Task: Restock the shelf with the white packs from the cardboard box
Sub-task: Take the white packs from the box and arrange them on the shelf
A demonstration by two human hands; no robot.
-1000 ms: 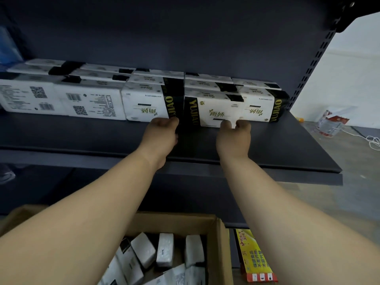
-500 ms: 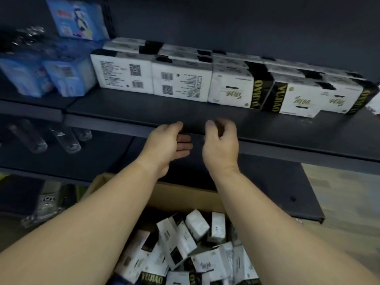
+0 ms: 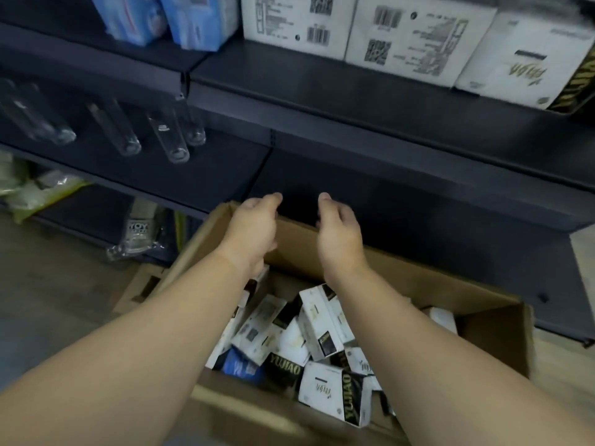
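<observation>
Over the box, head view: both hands hang side by side above the far end of the cardboard box (image 3: 492, 320), holding nothing.
Left hand (image 3: 254, 230): fingers loosely curled, relaxed, empty, above the box's far left corner.
Right hand (image 3: 338, 230): fingers loosely curled, empty, a gap between it and the left hand.
White packs in box (image 3: 322, 320): jumbled below and nearer than the hands, lying between and under the two forearms, none touched.
Look of the packs: white wrappers with black ends, gold "YUJIAO" lettering, tipped at all angles; one blue item lies among them.
Stocked packs (image 3: 415, 37): a row on the dark shelf (image 3: 354, 91), above and well apart from the hands, showing barcodes and QR codes.
Blue packs (image 3: 193, 20): left of that row.
Clear tubes (image 3: 170, 136): on the lower left shelf.
</observation>
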